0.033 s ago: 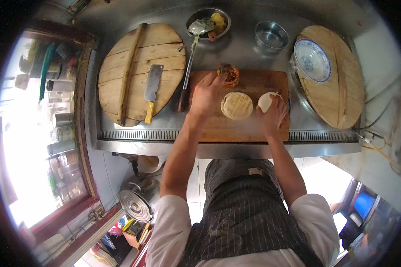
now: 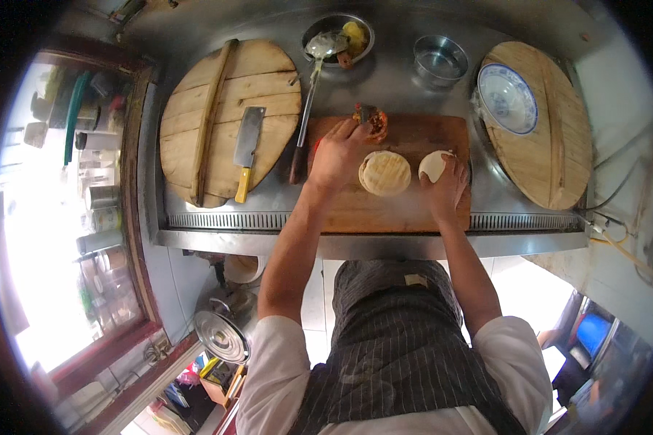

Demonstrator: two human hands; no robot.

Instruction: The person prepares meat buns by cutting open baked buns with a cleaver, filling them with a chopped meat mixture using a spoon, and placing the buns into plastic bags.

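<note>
Head view: left hand (image 2: 339,154) lay flat-ish on the wooden cutting board (image 2: 406,206), fingers reaching toward 1 o'clock and touching a small pile of chopped browned meat (image 2: 371,120) at the board's far edge. Could not tell whether those fingers were pinching any meat or just resting on it. Right hand (image 2: 448,186) sat at 3 o'clock from the left, cupped over a pale bun half (image 2: 432,165), fingers curled on its near side, holding it against the board.

Key relation: the round flatbread (image 2: 384,172) lay between the two hands, just beside both, at about 4 o'clock from the left hand and 9 o'clock from the right. Meat pile was at 12 o'clock from the flatbread, near it; left hand was the nearer one to the meat. Flatbread looked round, so no long axis; pale tan, with a toasted, ringed top, lying flat.

Rest of the bench (image 2: 384,80), steel: cleaver (image 2: 247,148) with yellow handle on a round wooden lid (image 2: 196,138) at 9 o'clock of the board, its long axis running 12 to 6. Ladle (image 2: 309,101) ran from the board's left edge up into a metal bowl of food (image 2: 355,35). Empty steel bowl (image 2: 440,59) at 1 o'clock. Blue-and-white bowl (image 2: 508,97) sat on a second wooden lid (image 2: 551,156) at 3 o'clock. Striped apron (image 2: 395,348) in the lower frame.
</note>
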